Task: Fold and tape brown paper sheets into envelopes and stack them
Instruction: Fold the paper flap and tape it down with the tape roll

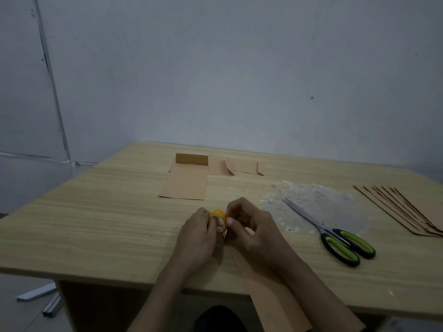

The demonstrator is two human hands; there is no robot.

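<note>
Head view: our left hand (199, 232) grips a round yellow tape roll (218, 214), our right hand (250, 227) pinches it; under that hand, flat brown paper (266, 298), half hidden

So: one yellow tape roll (218, 214), one pair of green-handled scissors (330, 233), three folded envelopes (185, 182), one loose brown sheet (268, 295), and one fanned stack of brown sheets (402, 209), too overlapped to count.

Light wood-grain table (107, 212), pale yellowish tan with fine darker streaks. A whitish, speckled patch (318, 204) mottles its right part. Tape (217, 214) is bright yellow-orange. Scissors (323, 230) have silver blades and black handles with lime green inner grips. Sheet (268, 298), envelopes (189, 180) and stack (402, 209) are plain kraft brown, the stack's edges showing as thin dark lines. Wall (239, 68) is dull grey-blue.
</note>
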